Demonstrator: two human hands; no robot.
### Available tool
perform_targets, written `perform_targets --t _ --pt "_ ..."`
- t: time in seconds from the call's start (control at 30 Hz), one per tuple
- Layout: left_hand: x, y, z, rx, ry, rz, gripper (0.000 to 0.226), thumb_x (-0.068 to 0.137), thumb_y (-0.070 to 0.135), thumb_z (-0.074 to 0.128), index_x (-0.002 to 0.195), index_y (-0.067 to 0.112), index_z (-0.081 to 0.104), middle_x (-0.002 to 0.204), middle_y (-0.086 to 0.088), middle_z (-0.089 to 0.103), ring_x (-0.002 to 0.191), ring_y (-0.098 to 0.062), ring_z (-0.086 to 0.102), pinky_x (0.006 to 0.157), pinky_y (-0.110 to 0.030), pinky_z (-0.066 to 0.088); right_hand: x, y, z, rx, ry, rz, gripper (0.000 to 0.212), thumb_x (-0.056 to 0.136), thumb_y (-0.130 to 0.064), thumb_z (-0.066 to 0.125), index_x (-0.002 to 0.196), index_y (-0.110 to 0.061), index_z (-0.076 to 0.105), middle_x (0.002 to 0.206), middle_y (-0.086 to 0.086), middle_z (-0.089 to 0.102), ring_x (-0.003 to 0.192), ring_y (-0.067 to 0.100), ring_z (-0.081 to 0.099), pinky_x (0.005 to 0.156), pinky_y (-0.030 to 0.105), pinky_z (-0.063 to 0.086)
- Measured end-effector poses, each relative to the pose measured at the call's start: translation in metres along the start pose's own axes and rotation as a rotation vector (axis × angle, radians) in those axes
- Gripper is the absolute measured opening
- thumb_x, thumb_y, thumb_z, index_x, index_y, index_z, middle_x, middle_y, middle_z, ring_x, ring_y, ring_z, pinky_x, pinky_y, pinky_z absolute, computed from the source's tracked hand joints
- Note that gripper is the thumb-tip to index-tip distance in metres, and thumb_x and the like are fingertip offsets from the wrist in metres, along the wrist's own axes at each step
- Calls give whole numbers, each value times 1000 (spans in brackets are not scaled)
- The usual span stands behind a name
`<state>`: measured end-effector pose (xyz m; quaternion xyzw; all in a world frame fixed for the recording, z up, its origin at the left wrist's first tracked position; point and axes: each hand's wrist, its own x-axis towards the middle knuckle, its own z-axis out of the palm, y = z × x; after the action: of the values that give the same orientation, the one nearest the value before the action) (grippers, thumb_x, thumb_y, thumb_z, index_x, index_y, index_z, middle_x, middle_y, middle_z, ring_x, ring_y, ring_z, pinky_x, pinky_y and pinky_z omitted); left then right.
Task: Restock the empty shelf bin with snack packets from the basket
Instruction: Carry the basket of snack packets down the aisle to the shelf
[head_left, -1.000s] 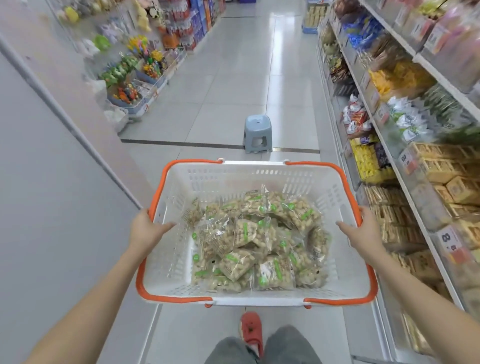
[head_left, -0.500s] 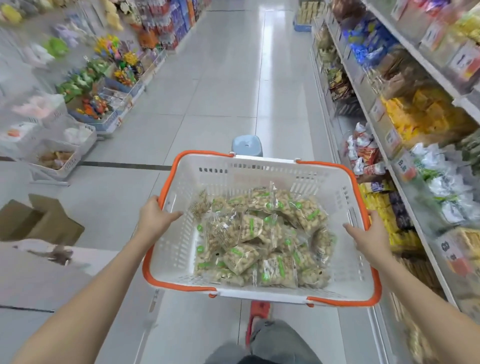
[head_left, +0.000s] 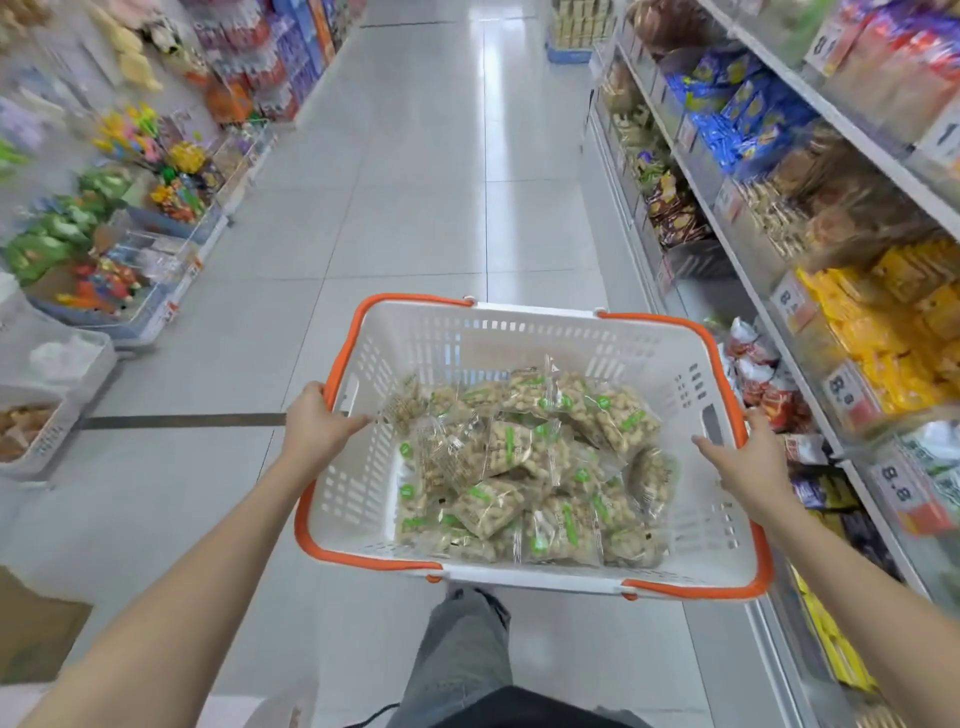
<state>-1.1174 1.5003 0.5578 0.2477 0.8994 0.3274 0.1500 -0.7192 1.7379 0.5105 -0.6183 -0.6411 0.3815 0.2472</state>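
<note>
The white basket is held by its orange rims: the left hand is curled over the left rim, the right hand over the right. Snack packets are piled inside. Full shelves are seen just beside it, on the right.

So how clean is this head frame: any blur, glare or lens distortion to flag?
Head view: the basket and snack packets are fairly sharp; the left hand and right hand are clear. The right-hand shelves and left-side toy displays are motion-smeared. A ceiling-light glare streak runs down the floor tiles. Wide-angle bending curves the edges.
</note>
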Motion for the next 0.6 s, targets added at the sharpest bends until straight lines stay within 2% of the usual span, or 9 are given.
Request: perform_targets --t 0.2,0.33,0.43,0.6 --pt "158 56 24 4 -93 62 43 72 20 80 93 8 45 78 -2 50 73 -27 55 51 -29 41 105 -54 49 -11 77 60 53 79 -23 76 122 -11 48 104 6 58 92 33 61 76 55 55" --pt "252 101 40 35 -138 107 43 73 21 80 95 6 46 82 -6 52 69 -22 53 49 -27 39 162 -77 74 34 123 110 50 79 -25 75 120 -17 48 101 6 61 86 32 62 72 50 56" --pt "315 135 61 52 -169 144 42 73 21 80 94 6 47 86 -8 53 69 -20 51 49 -25 37 206 -91 88 59 164 154 53 80 -22 74 123 -14 46 102 8 60 80 33 61 70 43 54" --pt "409 183 110 91 -218 166 41 73 22 79 94 7 49 83 -8 55 63 -18 52 47 -25 38 287 -96 112 49 227 218 48 76 -25 77 114 -15 49 102 10 63 87 33 63 73 52 55"
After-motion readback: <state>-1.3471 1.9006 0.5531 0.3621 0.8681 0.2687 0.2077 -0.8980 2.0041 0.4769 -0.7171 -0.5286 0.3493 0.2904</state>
